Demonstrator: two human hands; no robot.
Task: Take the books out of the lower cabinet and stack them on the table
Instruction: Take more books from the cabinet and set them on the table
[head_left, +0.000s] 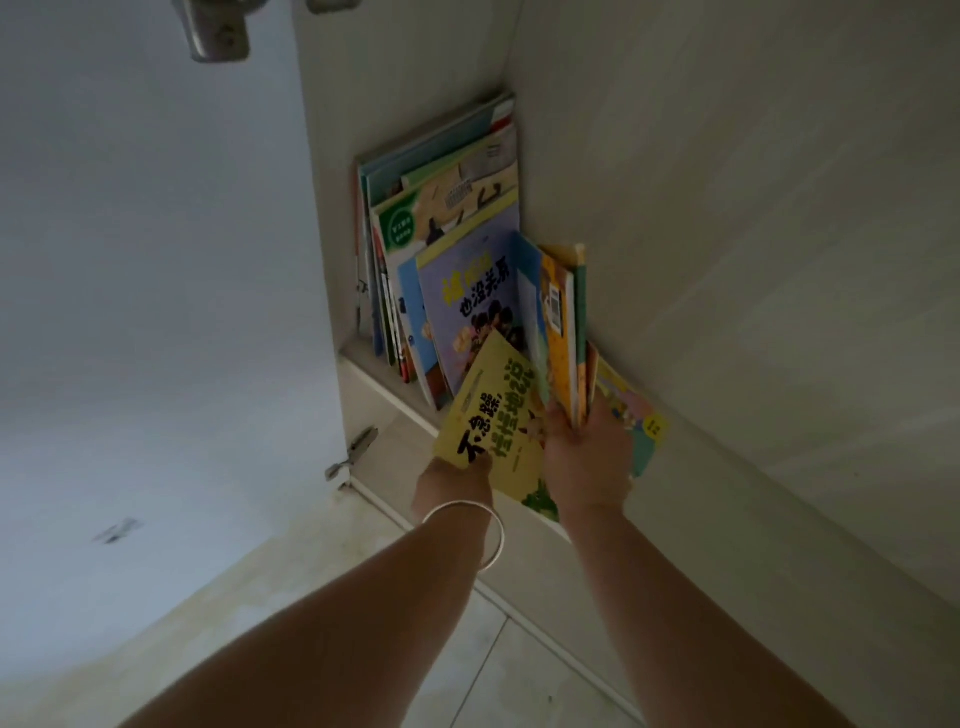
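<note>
The white door (145, 249) stands open at the left, a hinge (358, 447) seen at its lower edge. Inside the cabinet (727, 260), thin picture books (447, 218) are leaned against the left wall — bright covers, green, blue, yellow. The left hand (452, 486), a bangle (475, 530) on its wrist, is curled on the lower corner of a yellow book (498, 431) tilted out of the row. The right hand (587, 457) is clamped on a bundle (563, 332) of upright orange-edged books — another book (636, 421) lies flat beneath it.
</note>
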